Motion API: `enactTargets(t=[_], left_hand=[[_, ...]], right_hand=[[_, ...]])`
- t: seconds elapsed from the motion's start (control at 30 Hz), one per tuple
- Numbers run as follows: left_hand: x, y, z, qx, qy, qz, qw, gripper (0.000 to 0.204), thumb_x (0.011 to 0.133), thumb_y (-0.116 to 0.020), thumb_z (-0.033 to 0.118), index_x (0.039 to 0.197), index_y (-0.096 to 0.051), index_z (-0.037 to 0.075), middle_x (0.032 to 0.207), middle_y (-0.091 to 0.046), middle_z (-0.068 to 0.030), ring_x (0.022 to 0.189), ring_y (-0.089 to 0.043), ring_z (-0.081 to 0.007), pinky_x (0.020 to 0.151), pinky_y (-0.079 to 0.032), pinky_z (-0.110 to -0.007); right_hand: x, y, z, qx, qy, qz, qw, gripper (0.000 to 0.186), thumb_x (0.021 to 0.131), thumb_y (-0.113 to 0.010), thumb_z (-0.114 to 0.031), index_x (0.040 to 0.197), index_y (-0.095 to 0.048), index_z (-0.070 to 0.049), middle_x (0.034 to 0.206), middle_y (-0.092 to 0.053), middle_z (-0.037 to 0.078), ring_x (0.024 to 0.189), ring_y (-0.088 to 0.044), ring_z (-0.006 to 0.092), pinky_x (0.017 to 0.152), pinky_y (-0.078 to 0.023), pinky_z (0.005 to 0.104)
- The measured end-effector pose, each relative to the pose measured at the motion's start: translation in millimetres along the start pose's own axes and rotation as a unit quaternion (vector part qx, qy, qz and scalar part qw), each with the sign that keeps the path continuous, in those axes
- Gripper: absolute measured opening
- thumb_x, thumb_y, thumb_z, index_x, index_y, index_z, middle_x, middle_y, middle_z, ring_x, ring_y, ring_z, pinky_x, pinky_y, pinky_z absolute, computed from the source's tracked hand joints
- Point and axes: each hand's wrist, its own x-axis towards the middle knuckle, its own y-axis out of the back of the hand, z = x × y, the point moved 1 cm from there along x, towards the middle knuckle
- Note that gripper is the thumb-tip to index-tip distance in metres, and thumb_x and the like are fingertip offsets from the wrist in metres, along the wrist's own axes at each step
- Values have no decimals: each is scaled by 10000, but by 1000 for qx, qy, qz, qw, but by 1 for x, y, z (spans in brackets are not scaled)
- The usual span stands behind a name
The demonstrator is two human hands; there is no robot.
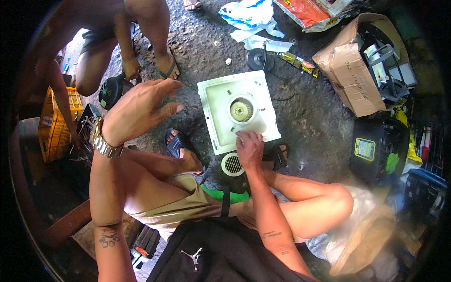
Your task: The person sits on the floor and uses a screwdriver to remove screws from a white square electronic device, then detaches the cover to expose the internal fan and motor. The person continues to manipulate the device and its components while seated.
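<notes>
My left hand [145,105] is raised in the air left of a square white housing [216,96], fingers loosely bent and apart, holding nothing visible. The housing lies on the rough floor; a round blower wheel [241,111] sits in its central ring, with several small fittings around it. My right hand [251,145] is at the housing's lower inner area, thumb and fingertips closed on something too small to make out. Just below, partly beside that hand, a round white slotted grille [232,164] lies on the floor between my sandalled feet.
Upper left, other people's legs and arms appear, one hand [131,68] near a black round part [110,91], another arm by an orange crate [51,127]. Plastic bags [246,19] and a black disc [258,59] lie beyond. Right are a full cardboard box [340,80] and black case [380,145].
</notes>
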Motion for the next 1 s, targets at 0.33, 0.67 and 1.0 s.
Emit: enactTargets(t=[0.33, 0.67, 1.0], left_hand=[[12, 6, -9, 3, -21, -19, 1000, 533, 960, -708, 364, 1353, -597, 21, 1201, -685, -187, 1082, -673, -341, 955, -528, -433], [-5, 21, -1, -11, -59, 17, 998, 530, 960, -702, 358, 1350, -595, 15, 1177, -685, -197, 1109, -654, -372, 970, -519, -443], [-120, 60, -37, -186, 33, 294, 937, 431, 942, -726, 204, 1328, -653, 25, 1173, -726, -125, 1063, -687, -210, 936, -516, -338]], right_hand=[[-3, -36, -13, -71, 23, -29, 997, 715, 796, -812, -466, 1365, -609, -84, 1268, -677, 116, 1221, -590, 322, 1153, -304, 546], [-12, -33, -24, -155, 36, -99, 982, 1058, 647, -902, -484, 1491, -418, -69, 1423, -529, 171, 1360, -478, 365, 1231, -188, 653], [-9, -41, 5, -133, 67, -70, 986, 797, 676, -893, -288, 1383, -582, -89, 1253, -604, 135, 1288, -519, 344, 1186, -230, 595]])
